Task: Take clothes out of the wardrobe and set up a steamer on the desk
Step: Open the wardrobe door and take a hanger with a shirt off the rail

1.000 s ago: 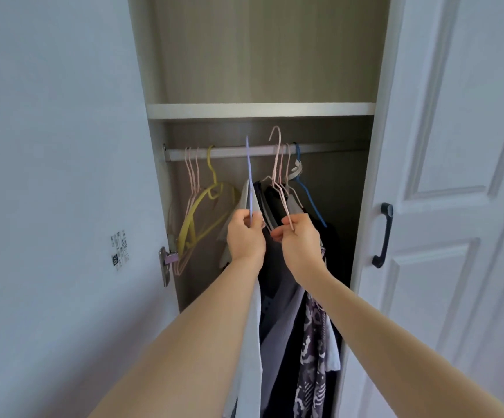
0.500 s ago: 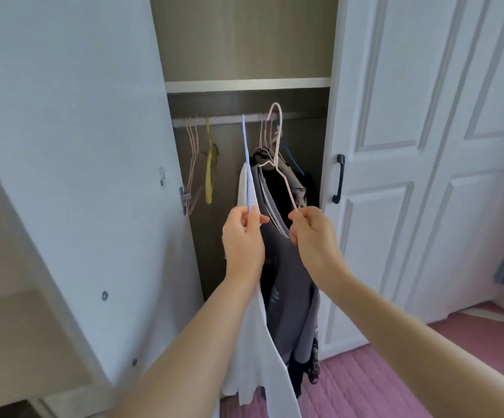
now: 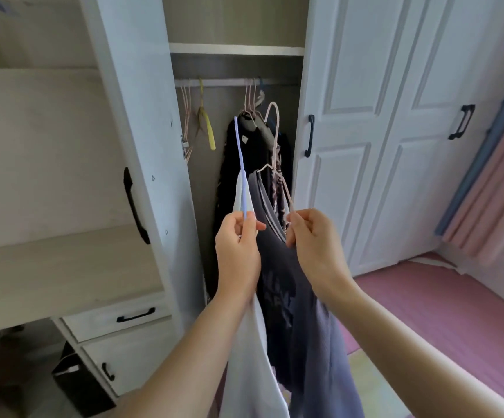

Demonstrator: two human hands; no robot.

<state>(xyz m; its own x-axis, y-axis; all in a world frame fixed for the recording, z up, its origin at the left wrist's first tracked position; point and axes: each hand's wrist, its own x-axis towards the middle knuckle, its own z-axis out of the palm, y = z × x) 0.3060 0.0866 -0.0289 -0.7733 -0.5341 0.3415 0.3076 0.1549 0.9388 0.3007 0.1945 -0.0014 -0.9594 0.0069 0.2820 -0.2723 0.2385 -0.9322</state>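
With both hangers off the wardrobe rail (image 3: 232,82), risk is a slip: left hand (image 3: 238,245) pinches the blue hanger (image 3: 241,164) carrying the white garment (image 3: 252,363), right hand (image 3: 314,239) pinches the pink hanger (image 3: 276,152) with the grey garment (image 3: 305,297), both just in front of the rail. Thin wire, fingertip-only grip. Hooks could snag the dark clothes (image 3: 250,146) below the rail. Hems may drag. No steamer visible.
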